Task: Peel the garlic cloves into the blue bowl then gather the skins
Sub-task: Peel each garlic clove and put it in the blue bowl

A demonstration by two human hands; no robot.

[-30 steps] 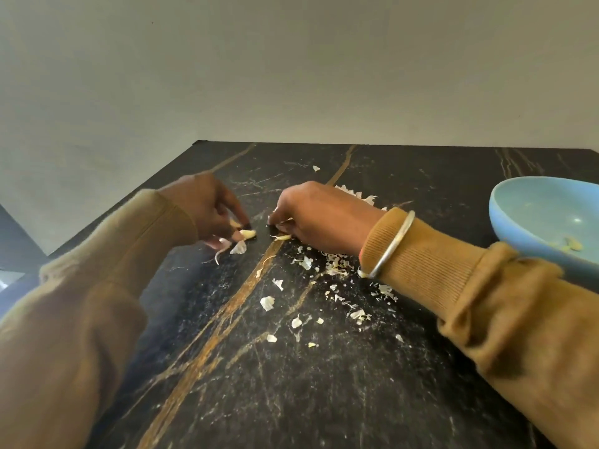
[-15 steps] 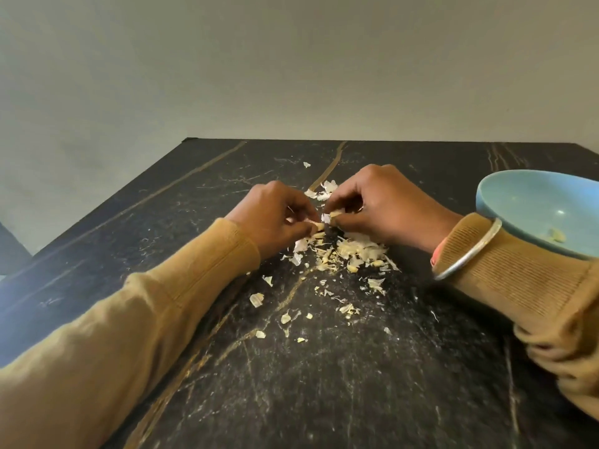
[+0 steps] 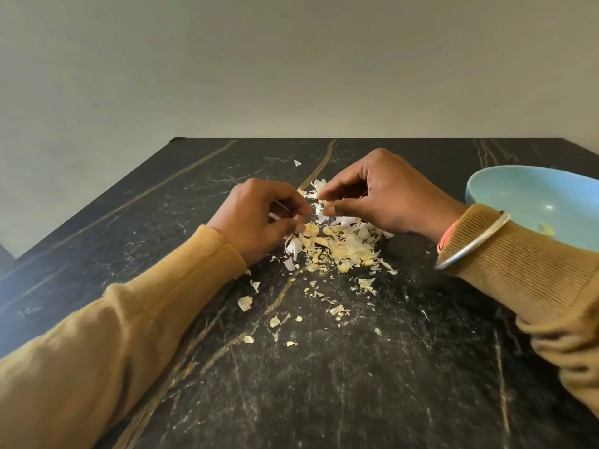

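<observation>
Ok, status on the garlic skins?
Right hand pinches a skin; left hand curled, hold unclear. Skins heaped between hands, strays nearer. Blue bowl right, nothing blocking.

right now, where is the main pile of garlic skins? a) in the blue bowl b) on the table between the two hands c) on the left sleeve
b: the garlic skins are heaped on the dark table between the left hand and the right hand, outside the blue bowl.

Two hands, one blue bowl, one bangle, one heap of skins.
</observation>
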